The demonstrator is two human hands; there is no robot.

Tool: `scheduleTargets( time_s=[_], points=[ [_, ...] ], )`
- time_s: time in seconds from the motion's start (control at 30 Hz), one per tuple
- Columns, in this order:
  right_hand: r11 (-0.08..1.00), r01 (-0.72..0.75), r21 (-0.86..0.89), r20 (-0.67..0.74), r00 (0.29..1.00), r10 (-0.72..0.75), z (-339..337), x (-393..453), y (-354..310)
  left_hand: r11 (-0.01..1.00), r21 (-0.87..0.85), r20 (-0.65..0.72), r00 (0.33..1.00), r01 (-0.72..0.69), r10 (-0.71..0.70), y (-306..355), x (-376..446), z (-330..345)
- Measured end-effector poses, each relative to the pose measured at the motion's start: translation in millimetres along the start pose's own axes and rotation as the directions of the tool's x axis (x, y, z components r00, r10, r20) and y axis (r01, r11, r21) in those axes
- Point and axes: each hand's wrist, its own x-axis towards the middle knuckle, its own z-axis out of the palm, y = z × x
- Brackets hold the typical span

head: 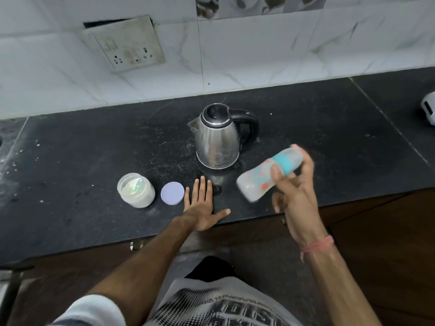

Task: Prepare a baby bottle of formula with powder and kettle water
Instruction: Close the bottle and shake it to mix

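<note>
Low on kettle (217, 137), tiny unreadable brand mark.

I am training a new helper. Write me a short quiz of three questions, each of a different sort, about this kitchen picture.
1. True or false: the lilac lid is screwed onto the powder jar.
2. Which of the hands holds the baby bottle?
A. left hand
B. right hand
C. neither
3. Fill in: the kettle stands on the black ____.

Key
1. False: the lid lies flat on the counter beside the open jar.
2. B: the right hand grips the tilted bottle, while the left hand rests flat on the counter.
3. counter
</note>
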Motion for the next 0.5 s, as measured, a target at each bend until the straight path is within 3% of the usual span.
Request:
scheduleTargets(
  time_s=[0.07, 0.1, 0.23, 0.37, 0.5],
  points=[
    [0.998, 0.009, -0.070, 0.168, 0.986, 0.002, 1, -8, 1, 1.000, 0.025, 0.003, 1.000, -0.001, 0.001, -1, 1, -2],
    [0.998, 0.027, -0.058, 0.182, 0.983, -0.016, 3, -11, 2, 0.999, 0.034, 0.004, 1.000, -0.001, 0.001, -1, 1, -2],
    [0.998, 0.038, 0.054, -0.049, 0.998, -0.036, 12, -11, 8, 1.000, 0.004, 0.001, 1.000, 0.000, 0.000, 0, 0, -1],
    [0.998, 0.041, 0.048, 0.022, 0.999, -0.042, 21, -21, 12, 0.999, 0.033, -0.009, 1.000, -0.012, 0.013, 0, -1, -5],
    [0.994, 0.027, 0.102, -0.179, 0.984, -0.008, 13, -16, 21, 1.000, -0.005, -0.015, 1.000, -0.013, 0.012, -2, 1, 0]
  ],
)
